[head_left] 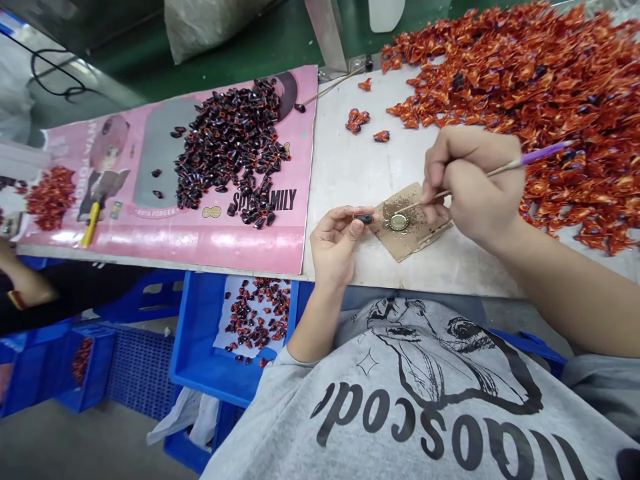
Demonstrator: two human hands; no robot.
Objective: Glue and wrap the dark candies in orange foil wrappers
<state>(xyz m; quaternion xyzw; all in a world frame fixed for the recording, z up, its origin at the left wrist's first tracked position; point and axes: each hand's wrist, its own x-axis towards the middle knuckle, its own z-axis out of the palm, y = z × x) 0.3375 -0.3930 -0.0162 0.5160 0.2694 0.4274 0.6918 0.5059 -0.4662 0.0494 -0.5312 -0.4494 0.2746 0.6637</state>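
Note:
My left hand [336, 241] pinches a small dark piece [364, 218] between thumb and fingers, just left of a brown cardboard scrap [411, 235]. A small round cap [399, 222] holding a yellowish substance sits on that cardboard. My right hand [470, 183] grips a thin purple-handled brush [543, 155], its tip pointing down toward the cap. A big heap of orange-red pieces [530, 93] covers the table to the right, behind my right hand.
A pink poster board [165, 233] on the left carries a pile of dark red-black pieces [230, 143] and a yellow tool [91, 223]. Below the table edge a blue crate [200, 347] holds more dark pieces. Another person's arm [25, 283] shows at far left.

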